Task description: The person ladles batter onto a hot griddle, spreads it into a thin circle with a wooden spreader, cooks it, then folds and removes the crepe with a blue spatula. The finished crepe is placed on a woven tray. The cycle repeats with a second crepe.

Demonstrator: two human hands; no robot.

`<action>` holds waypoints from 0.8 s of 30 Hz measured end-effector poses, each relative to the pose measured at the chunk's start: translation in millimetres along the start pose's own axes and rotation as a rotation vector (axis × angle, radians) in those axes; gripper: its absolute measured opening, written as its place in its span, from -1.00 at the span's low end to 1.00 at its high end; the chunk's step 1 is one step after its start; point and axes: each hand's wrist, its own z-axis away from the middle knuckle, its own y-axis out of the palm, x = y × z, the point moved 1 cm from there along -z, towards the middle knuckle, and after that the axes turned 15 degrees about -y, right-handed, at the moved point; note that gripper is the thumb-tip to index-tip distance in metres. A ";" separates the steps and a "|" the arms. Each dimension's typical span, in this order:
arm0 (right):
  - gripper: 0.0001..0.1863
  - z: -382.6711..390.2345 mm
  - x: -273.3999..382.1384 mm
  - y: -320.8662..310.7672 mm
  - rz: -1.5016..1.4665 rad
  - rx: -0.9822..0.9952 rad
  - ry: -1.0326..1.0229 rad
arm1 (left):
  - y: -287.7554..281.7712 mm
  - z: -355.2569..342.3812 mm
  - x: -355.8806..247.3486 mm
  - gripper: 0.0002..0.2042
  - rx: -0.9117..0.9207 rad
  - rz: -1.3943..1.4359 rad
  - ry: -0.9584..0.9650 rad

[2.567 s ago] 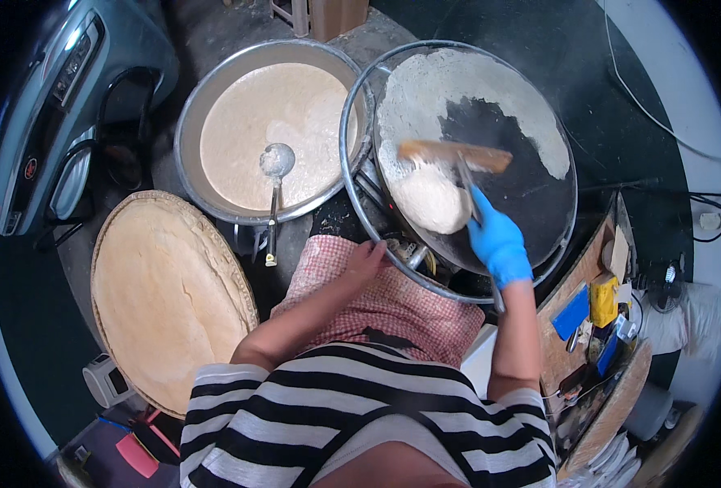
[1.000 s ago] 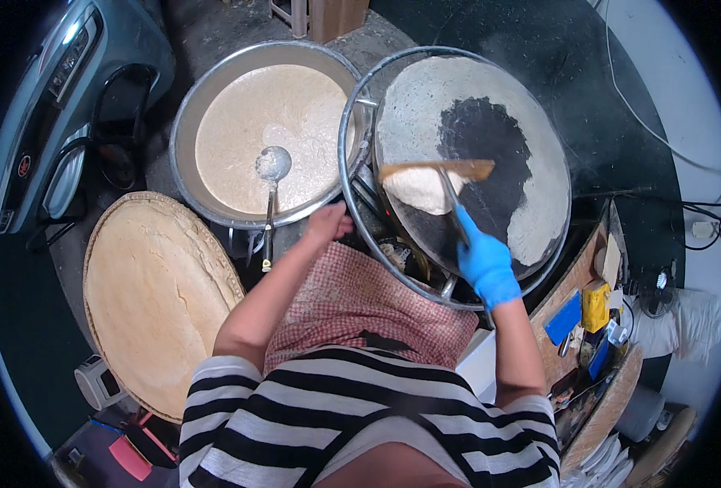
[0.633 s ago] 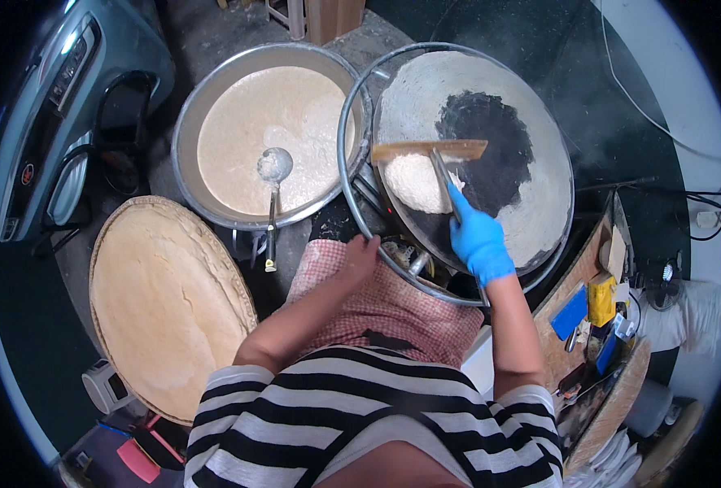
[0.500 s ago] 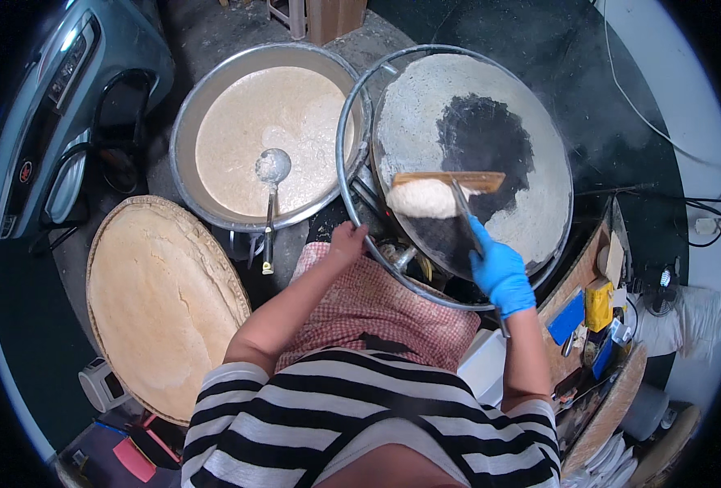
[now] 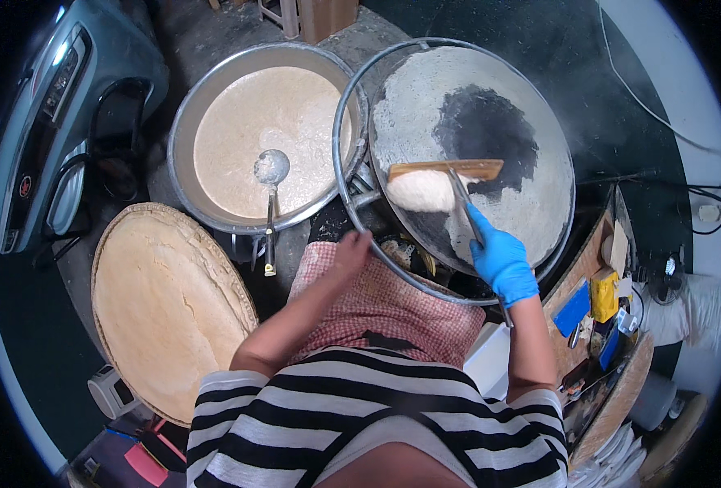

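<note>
My right hand (image 5: 504,264), in a blue glove, is closed round the metal handle of a wooden-bladed batter spreader (image 5: 482,168). Its blade lies across a large round griddle (image 5: 385,195). Against the blade's near side sits a thick lump of pale batter (image 5: 420,191). A thin whitish layer of batter (image 5: 413,89) coats much of the plate around a bare dark patch (image 5: 491,130). My bare left hand (image 5: 352,250) has its fingers curled at the metal ring (image 5: 342,159) that runs round the griddle, by its near left side.
Left of the griddle stands a wide metal basin (image 5: 183,175) of batter, with a ladle (image 5: 272,171) in it. A round tray of stacked pale flatbreads (image 5: 169,309) lies nearer. Rightward, a wooden board (image 5: 560,325) bears small boxes. A grey-blue machine (image 5: 51,122) stands far left.
The ring has turned clockwise, its struts shifting round. The spreader and batter lump stay nearly in place over the griddle. My left hand has moved slightly right and down along the ring.
</note>
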 end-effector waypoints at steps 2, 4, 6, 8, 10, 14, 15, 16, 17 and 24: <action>-0.33 -5.8 -4.4 0.0 -0.037 -0.078 -0.043 | 24.8 16.0 18.3 -0.66 0.080 0.053 0.038; -0.34 -28.7 -4.5 2.3 -0.064 -0.217 -0.092 | 26.2 14.8 18.5 -0.69 -0.050 -0.069 0.122; -0.36 -58.4 -5.2 6.2 -0.091 -0.208 -0.129 | 21.7 8.3 12.6 -0.74 -0.036 -0.008 0.116; -0.37 -86.4 -8.3 8.8 -0.145 -0.220 -0.226 | 7.1 -7.4 -0.9 -0.78 0.102 0.225 0.006; -0.42 -102.6 -22.3 1.7 -0.169 -0.228 -0.324 | -14.1 -24.7 -20.2 -0.80 0.139 0.096 0.005; -0.50 -126.5 -61.5 -30.1 -0.235 -0.138 -0.379 | -49.2 -51.1 -60.4 -0.80 0.190 0.054 0.019; -0.50 -130.0 -71.1 -39.4 -0.295 -0.142 -0.418 | -57.1 -57.4 -71.5 -0.81 0.163 0.052 0.043; -0.51 -132.4 -80.9 -47.3 -0.312 -0.139 -0.423 | -62.7 -62.9 -80.8 -0.81 0.149 0.067 0.084; -0.50 -134.5 -90.3 -54.2 -0.305 -0.127 -0.432 | -65.1 -67.7 -87.4 -0.80 0.053 0.085 0.095; -0.48 -126.0 -156.0 -70.7 -0.407 -0.156 -0.369 | -84.2 -38.8 -59.5 -0.63 -0.017 0.202 0.074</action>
